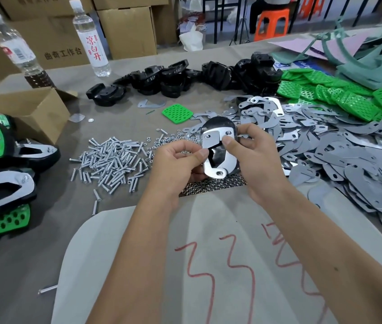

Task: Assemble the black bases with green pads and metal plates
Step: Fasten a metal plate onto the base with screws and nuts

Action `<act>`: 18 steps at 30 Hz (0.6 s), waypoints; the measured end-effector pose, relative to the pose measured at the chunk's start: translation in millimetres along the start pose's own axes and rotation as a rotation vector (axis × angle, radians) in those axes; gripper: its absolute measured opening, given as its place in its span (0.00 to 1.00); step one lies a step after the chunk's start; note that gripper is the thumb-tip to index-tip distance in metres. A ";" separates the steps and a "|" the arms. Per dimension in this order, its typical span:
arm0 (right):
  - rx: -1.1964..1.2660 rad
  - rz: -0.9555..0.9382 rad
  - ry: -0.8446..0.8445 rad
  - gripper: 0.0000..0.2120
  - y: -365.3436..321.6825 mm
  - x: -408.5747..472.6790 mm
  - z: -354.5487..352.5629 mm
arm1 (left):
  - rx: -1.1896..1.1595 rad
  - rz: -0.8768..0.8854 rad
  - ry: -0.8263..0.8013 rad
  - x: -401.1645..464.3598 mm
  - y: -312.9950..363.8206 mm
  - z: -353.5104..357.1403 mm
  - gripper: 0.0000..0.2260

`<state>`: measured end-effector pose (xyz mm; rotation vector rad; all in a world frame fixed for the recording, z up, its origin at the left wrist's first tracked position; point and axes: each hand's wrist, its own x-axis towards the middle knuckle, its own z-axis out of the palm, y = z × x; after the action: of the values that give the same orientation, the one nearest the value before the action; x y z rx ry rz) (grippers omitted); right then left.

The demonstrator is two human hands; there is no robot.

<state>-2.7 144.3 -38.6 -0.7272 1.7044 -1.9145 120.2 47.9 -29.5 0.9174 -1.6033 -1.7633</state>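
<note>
Both forearms reach in from the near edge of the table and meet above its middle. The left hand has its fingers curled under and its thumb pressed on the left edge of a metal plate, pinching it. The right hand wraps its fingers round the far side of a black base and sets its thumb on the plate's upper part, so both hands grip the same piece. The plate lies flat on the base, shiny side toward the camera, with small holes showing near its top and bottom.

Under the hands lie a pile of screws toward the left and a patch of small nuts just beneath the held piece. Loose metal plates spread across the right side of the table, green pads heap at the far right corner, and more black bases line the far edge. One green pad lies alone in front of them.

At the left edge stands an open cardboard box; its contents cannot be seen. Finished assemblies are stacked beside it. Two water bottles stand at the far left.
</note>
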 end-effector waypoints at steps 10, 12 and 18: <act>0.000 -0.032 -0.025 0.04 0.9 0.0 0.7 | 0.091 0.081 0.071 0.7 -3.2 2.1 0.07; 0.025 -0.031 -0.033 0.04 0.2 0.3 0.0 | 0.079 0.086 0.083 2.3 -3.8 1.3 0.07; 0.123 0.003 -0.087 0.01 -8.5 0.2 -0.7 | -0.027 0.038 0.069 1.4 -0.8 -3.5 0.12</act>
<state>-3.4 145.7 -30.2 -0.7488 1.5201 -1.9372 122.2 44.8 -30.6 0.9187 -1.5399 -1.7051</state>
